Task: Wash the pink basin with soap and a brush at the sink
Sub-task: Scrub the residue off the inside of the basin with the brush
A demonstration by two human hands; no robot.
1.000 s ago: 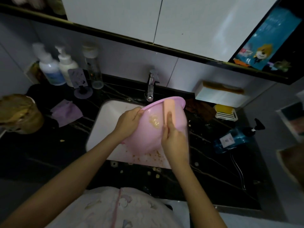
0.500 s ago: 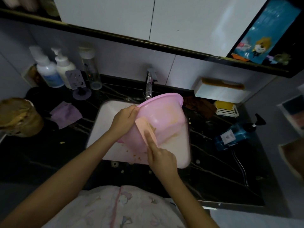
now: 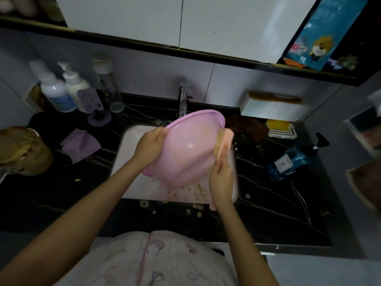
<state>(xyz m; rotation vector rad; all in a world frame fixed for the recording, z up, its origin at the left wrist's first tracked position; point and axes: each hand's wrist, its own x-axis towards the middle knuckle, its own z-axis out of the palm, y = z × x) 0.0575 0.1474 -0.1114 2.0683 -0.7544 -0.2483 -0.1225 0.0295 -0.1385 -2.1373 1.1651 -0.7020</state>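
Centrally over the white sink (image 3: 132,153), the left hand (image 3: 151,144) grips the tilted pink basin (image 3: 189,149) by its rim; the right hand (image 3: 221,178) presses a brush (image 3: 223,141) against its wall. Best to scrub firmly, turning the basin steadily.

Bare forearms outstretched; left hand (image 3: 151,144) with fingers curled, right hand (image 3: 221,182) gripping, slightly blurred.

The person wears a pale whitish top (image 3: 165,263) with a pink vertical stripe and small cartoon prints, forearms (image 3: 86,205) bare.
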